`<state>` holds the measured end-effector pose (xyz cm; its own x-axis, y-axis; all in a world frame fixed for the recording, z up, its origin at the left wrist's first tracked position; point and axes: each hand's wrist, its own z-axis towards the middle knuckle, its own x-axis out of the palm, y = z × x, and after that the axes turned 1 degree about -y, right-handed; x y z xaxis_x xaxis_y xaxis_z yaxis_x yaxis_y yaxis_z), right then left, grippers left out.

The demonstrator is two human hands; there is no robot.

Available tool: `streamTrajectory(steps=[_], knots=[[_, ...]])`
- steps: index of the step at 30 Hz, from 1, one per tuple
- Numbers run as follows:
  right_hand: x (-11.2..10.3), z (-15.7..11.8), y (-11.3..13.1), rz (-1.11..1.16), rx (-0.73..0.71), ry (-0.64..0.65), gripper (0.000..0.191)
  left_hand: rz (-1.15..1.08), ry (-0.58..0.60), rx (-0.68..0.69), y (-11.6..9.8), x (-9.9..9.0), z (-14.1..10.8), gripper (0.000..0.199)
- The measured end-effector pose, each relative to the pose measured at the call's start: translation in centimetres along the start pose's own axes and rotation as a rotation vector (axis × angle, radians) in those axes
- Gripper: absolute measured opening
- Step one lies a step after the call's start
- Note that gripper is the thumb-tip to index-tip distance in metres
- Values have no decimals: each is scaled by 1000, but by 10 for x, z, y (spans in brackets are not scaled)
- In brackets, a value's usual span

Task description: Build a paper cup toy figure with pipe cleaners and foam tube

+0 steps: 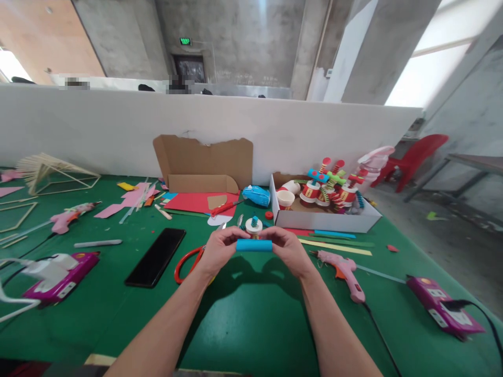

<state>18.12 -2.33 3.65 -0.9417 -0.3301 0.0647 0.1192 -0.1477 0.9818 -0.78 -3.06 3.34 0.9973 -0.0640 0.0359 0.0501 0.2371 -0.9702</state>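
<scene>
I have both hands up over the green bench (pixel 251 335), the left hand (pixel 226 248) and the right hand (pixel 286 248) pinching opposite ends of a blue tube (pixel 254 245) — held level, in the middle of my view. Just beyond it stands a small cup figure (pixel 253 225) with a white top and a blue paper coil.

For writing, I can read "EXIT" on the green sign (pixel 185 41) high on the far wall; the characters above it are too small for me. Faint marks on that wall are illegible, and so is the print on the red cups in the white box (pixel 326 221). I can make out no brand on the black phone (pixel 155 257), the pink glue gun (pixel 342 272) to the right or the purple power strip (pixel 444 306) — only pale labels on the strip. Red scissors (pixel 189 264) lie beside my left hand.
</scene>
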Motion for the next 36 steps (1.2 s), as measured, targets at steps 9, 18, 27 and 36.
streamTrajectory(steps=[9,18,27,36], knots=[[2,-2,3,13,5,4,13,-78,95,44,-4,1,-3,10],[5,-3,6,34,-2,58,15,-108,164,47,-4,-1,-4,8],[7,-3,7,78,11,79,13,-94,175,61,-2,-3,-3,6],[6,-3,6,101,10,110,9,-100,194,72,-3,-2,-3,5]])
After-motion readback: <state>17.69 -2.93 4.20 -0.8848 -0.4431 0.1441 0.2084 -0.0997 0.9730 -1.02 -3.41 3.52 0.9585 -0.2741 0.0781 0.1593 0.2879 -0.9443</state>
